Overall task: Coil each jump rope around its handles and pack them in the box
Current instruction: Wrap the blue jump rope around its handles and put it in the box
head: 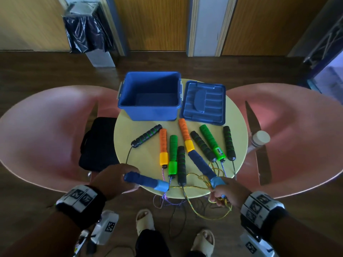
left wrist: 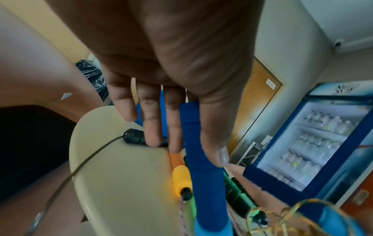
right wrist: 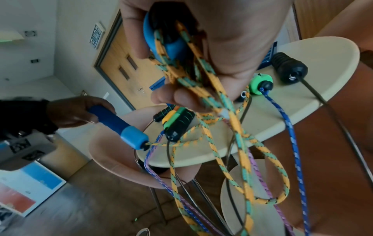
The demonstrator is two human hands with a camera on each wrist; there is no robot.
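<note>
An open blue box (head: 148, 95) stands at the back of the round yellow table (head: 239, 127), its lid (head: 203, 102) beside it on the right. My left hand (head: 130, 179) grips one blue handle (head: 146, 181) at the table's front edge; in the left wrist view the thumb (left wrist: 214, 143) presses that handle (left wrist: 203, 167). My right hand (head: 220, 193) holds the light-blue end of the other blue handle (head: 202, 164) together with loops of its yellow-green rope (right wrist: 242, 153). Several black, orange and green handles (head: 173, 149) lie in a row on the table.
Ropes of the other handles hang off the table's front edge toward the floor (head: 174, 219). Pink chairs (head: 46, 136) flank the table; a black bag (head: 98, 145) sits on the left one. A capped bottle (head: 259, 140) stands at the right. A drinks fridge (left wrist: 315, 143) is nearby.
</note>
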